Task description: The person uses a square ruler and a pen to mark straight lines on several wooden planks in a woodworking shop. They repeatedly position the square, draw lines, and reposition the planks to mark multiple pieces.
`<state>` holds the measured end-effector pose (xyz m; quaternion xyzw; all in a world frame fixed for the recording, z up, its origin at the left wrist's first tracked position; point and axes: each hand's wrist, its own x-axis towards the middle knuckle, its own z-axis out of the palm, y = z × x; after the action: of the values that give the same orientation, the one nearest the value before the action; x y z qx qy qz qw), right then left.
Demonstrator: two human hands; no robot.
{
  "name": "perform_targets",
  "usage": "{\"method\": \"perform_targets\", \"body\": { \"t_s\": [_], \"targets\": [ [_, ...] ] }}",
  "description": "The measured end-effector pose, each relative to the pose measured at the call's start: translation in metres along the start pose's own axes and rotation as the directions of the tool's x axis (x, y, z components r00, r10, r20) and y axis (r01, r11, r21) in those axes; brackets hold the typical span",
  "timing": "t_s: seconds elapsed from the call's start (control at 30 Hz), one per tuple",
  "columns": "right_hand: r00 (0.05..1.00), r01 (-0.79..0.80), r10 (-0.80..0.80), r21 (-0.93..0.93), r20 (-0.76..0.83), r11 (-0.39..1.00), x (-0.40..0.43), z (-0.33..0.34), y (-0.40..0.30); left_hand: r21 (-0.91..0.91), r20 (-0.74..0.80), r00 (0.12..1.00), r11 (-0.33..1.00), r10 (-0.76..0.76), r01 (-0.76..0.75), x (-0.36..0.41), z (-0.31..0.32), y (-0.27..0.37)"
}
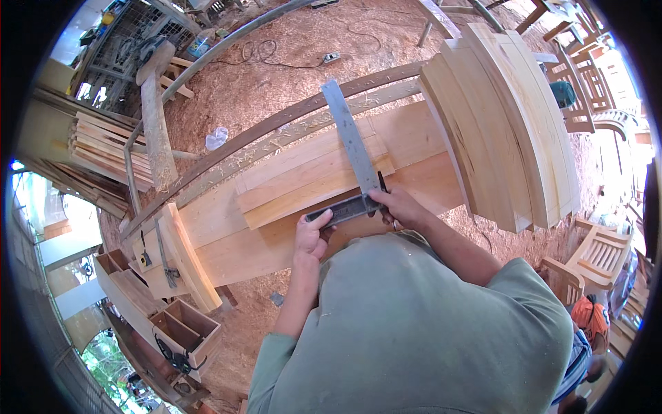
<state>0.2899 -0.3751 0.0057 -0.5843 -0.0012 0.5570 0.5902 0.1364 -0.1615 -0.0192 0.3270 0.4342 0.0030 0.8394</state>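
A try square with a wide metal blade (350, 135) and a dark stock (344, 209) lies over a pale wooden board (310, 194), its blade pointing away from me. My left hand (314, 233) grips the left end of the stock, thumb on top. At the corner where blade and stock meet, my right hand (401, 207) holds the square together with a thin dark marking tool (382, 182), whose exact kind I cannot tell. Pencil-like lines cross the board. Beneath it are wider planks (227, 259).
Stacked wide boards (496, 129) rise at the right. An upright wooden piece (191, 259), a tape measure (145, 257) and a clamp-like metal tool (168, 266) are at the left, near a compartmented wooden box (209, 326). A person in a striped top (574, 365) is at lower right.
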Motion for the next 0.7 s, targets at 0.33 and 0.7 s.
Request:
{"method": "perform_targets", "body": {
  "t_s": [0.33,0.7],
  "targets": [
    [0.983,0.185,-0.158,-0.446,0.096,0.876,0.009,0.082,-0.051,0.978,0.207,0.937,-0.061,0.281,-0.198,-0.09,0.025,0.062],
    [0.974,0.176,-0.199,-0.907,0.106,0.382,-0.001,0.111,-0.062,-0.018,-0.097,0.925,0.929,0.366,-0.37,-0.046,-0.028,0.007]
  ]
}}
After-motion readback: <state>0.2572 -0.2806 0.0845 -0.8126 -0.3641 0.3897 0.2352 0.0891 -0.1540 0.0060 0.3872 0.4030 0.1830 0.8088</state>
